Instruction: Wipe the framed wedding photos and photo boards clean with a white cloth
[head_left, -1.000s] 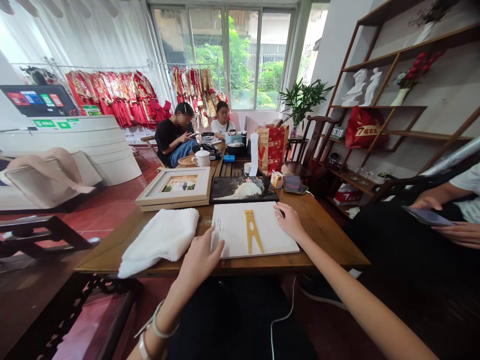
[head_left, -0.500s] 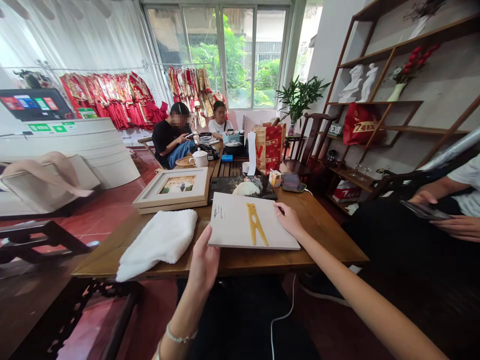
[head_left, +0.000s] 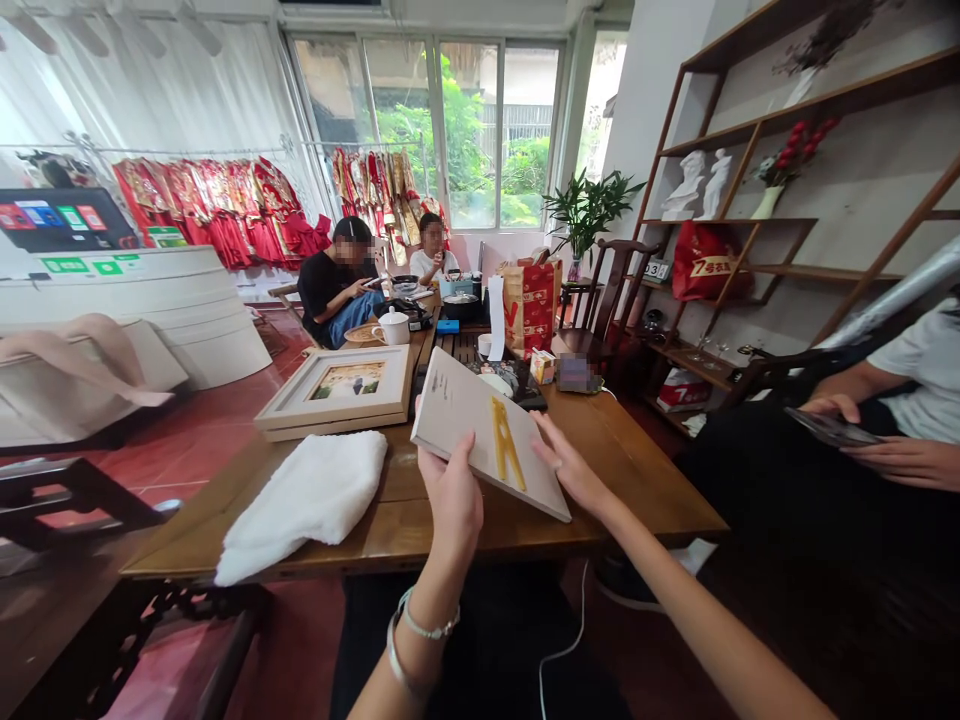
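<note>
My left hand [head_left: 452,498] grips the near left edge of a flat white album [head_left: 469,415] and holds it tilted above the wooden table [head_left: 630,470]. A yellow forked figure [head_left: 504,443] is printed on its cover. My right hand [head_left: 571,468] rests against the album's right edge with fingers partly spread along it. A folded white cloth [head_left: 304,500] lies on the table just left of my left hand.
A framed picture [head_left: 341,388] lies behind the cloth, with a dark printed board [head_left: 517,380], a teapot [head_left: 392,325] and a red bag [head_left: 529,302] farther back. Two people sit at the far end. A person [head_left: 900,400] with a phone sits at right. Shelves line the right wall.
The album lay flat on the table; my left hand slid under its near edge and lifted it, and it now stands tilted off the table. My right hand stayed on its right edge.
</note>
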